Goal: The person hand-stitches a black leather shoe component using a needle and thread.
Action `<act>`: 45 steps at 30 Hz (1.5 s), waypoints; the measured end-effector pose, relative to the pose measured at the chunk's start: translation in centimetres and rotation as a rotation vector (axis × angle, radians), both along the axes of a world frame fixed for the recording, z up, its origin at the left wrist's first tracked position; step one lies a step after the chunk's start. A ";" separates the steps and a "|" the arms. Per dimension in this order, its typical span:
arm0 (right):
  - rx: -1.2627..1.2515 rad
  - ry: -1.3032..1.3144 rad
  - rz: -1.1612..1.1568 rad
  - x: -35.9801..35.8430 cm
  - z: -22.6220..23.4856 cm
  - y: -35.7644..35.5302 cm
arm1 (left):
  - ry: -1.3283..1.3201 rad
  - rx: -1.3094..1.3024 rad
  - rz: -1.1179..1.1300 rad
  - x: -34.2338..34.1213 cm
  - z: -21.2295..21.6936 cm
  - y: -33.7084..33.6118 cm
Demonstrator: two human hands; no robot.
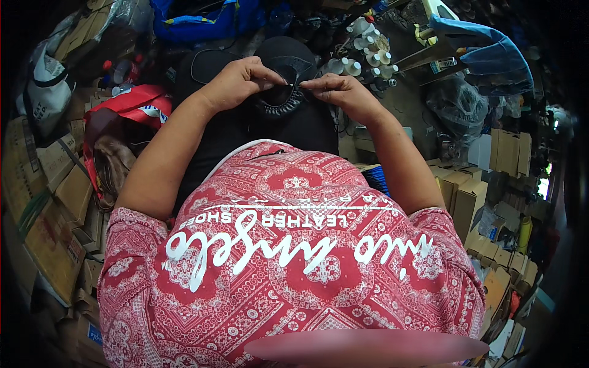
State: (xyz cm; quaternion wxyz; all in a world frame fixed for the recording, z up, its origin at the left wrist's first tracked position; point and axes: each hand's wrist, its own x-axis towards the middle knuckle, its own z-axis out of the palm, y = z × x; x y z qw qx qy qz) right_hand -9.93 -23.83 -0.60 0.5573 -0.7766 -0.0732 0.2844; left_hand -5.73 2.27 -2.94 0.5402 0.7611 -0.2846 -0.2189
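Observation:
On my lap, over black trousers, rests a black piece (280, 111) with a rounded opening and a ridged, gathered lower edge; it looks like a shoe upper. My left hand (245, 78) comes over its opening from the left, thumb and forefinger pinched together. A tiny bright spot shows at those fingertips, too small to name. From the other side my right hand (345, 93) pinches at the right edge of the black piece. Only a small gap lies between the fingertips of both hands.
To the left lie a red bag (132, 101), a white bag (49, 92) and stacked cardboard boxes (61, 165). Ahead stand a blue bag (208, 21) and several white-capped bottles (371, 49). More cardboard boxes (469, 196) and a clear plastic bag (460, 107) are at the right.

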 end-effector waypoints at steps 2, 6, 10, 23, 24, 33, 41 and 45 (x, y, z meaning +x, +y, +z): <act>0.008 -0.008 0.002 0.0 -0.1 -0.1 | -0.002 0.012 0.002 0.0 0.1 0.0; 0.079 0.040 -0.042 -0.3 0.0 0.4 | -0.036 0.023 0.011 -0.1 -0.1 0.0; 0.151 0.082 -0.134 -0.7 -0.2 1.1 | 0.297 -0.166 0.085 -0.8 -0.3 -1.0; 0.015 -0.074 -0.146 0.5 0.5 2.6 | 0.149 -0.134 0.134 -1.1 0.6 -1.8; 0.039 -0.100 -0.123 0.6 0.3 2.5 | 0.130 -0.127 0.136 -1.0 0.9 -1.2; 0.100 0.013 -0.201 -1.9 0.9 0.5 | 0.043 0.132 0.090 -1.7 3.0 -0.7; -0.179 -0.249 -0.227 0.0 4.8 -1.5 | -0.249 0.267 -0.045 -1.4 3.8 -1.7; -0.822 -0.660 -0.165 3.1 0.7 -3.1 | -0.326 0.252 -0.070 -1.0 3.6 -2.2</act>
